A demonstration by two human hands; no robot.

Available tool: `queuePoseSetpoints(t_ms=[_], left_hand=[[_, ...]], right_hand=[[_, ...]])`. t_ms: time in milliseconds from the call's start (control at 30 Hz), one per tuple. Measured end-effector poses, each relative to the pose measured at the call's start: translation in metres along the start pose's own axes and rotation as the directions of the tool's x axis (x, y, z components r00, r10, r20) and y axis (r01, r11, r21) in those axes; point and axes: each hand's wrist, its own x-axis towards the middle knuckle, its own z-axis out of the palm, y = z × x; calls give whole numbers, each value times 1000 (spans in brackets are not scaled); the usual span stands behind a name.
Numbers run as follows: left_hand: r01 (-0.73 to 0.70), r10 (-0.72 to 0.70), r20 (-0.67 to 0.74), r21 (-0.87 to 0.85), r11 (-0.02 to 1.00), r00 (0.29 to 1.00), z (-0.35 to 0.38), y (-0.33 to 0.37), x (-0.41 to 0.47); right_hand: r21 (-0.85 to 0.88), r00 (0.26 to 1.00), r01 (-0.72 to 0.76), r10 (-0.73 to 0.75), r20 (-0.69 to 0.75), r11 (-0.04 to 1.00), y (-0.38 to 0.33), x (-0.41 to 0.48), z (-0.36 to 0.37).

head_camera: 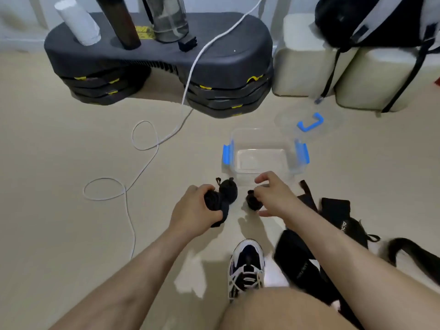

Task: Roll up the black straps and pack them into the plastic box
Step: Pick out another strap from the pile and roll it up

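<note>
Mid-task, at the handover from rolling to packing. Left hand (194, 207) is clamped round a rolled black strap (212, 204), fingers wrapped tight, loose tail hanging out the near side. A second rolled strap (229, 189) sits on the floor just beyond it, touching or nearly so. Right hand (273, 195) is half open and arched over a third small roll (253, 200); thumb and forefinger are spread wider than the roll, not closed on it, and I can't tell if the other fingers touch it. The clear plastic box (228, 156) with blue latches stands just beyond both hands, open, no strap in it yet. Its lid (310, 122) lies far right of it. More unrolled black straps (334, 211) are piled on the floor at near right, by the sneaker (246, 265). My read: three rolls done, none packed, several to go. Next move: lift the gripped roll forward over the near rim and set it down without letting it spring open. That loose tail is the risk, so tuck it in first.
</note>
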Motion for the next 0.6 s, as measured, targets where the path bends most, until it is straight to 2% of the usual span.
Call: queuePoseSetpoints(t_ms=[67, 133, 200, 300, 400, 500, 567, 600], left_hand=[[-14, 8, 42, 128, 992, 999, 34, -20, 15], [-133, 97, 123, 329, 935, 988, 66, -38, 27], [-234, 155, 208, 439, 868, 966, 91, -51, 39], [-271, 207, 192, 422, 865, 959, 109, -63, 56], [-236, 230, 61, 382, 894, 971, 115, -66, 63], [-220, 280, -46, 506, 834, 959, 121, -58, 60], [-355, 456, -80, 514, 781, 886, 128, -42, 55], [-446, 530, -53, 474, 759, 846, 131, -30, 51]], right_hand=[[-98, 999, 10, -14, -42, 995, 24, 27, 5], [-240, 997, 26, -44, -68, 970, 46, 50, 11], [-262, 997, 7, -26, -69, 965, 67, 71, 16], [-149, 998, 3, -13, -61, 989, 90, 93, 21], [-234, 996, 34, -54, -77, 972, 97, 95, 14], [-528, 989, 34, -106, -107, 849, 99, 83, -13], [-695, 989, -53, -58, -135, 717, 100, 71, -41], [-752, 987, -133, 20, -158, 645, 102, 66, -58]])
